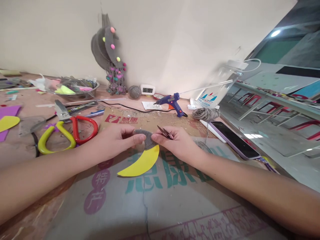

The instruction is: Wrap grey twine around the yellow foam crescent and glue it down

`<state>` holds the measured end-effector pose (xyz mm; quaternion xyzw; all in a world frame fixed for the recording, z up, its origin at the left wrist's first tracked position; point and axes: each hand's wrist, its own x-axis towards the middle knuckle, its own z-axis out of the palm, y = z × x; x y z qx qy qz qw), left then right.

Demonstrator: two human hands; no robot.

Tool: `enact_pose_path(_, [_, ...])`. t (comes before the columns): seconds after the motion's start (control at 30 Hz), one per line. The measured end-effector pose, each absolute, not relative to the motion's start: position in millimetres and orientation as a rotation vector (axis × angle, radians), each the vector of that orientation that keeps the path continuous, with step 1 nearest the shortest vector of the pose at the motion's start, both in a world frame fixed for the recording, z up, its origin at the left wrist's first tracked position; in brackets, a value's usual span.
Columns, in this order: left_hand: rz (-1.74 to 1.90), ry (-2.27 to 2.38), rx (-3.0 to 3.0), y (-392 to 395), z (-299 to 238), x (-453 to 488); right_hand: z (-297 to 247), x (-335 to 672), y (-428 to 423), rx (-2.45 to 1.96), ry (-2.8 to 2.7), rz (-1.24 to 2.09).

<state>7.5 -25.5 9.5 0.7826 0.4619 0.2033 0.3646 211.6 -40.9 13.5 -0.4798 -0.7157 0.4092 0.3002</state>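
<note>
A yellow crescent, partly wrapped in grey yarn, is held above the cardboard mat. My left hand pinches the wrapped part from the left, thumb on top. From the right, my right hand grips the wrapped part near the yarn's edge with its thumb. A small dark pointed metal tool is also tucked in my right fingers; its exact kind is unclear. Below the crescent, a dark strand runs down over the mat.
Large scissors lie at left, by a bowl of scraps. Behind are a blue glue gun, a digital clock and a finished-looking yarn-wrapped crescent ornament. At right: a grey yarn skein, a bottle, a phone.
</note>
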Motion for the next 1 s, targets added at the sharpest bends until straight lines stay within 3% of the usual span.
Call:
enact_pose_path(0.3, [0.5, 1.2, 2.15, -31.1, 11.7, 13.3, 11.9, 210.5, -42.0, -1.241, -1.992, 0.835])
enact_pose_path(0.57, [0.529, 1.054, 2.22, -28.4, 14.0, 9.8, 10.6, 210.1, -42.1, -1.243, -2.02, 0.868])
enact_pose_path(1.0, [0.549, 1.079, 1.845, -27.7, 11.1, 8.8, 13.0, 211.2, -42.1, -1.211, -1.987, 0.982])
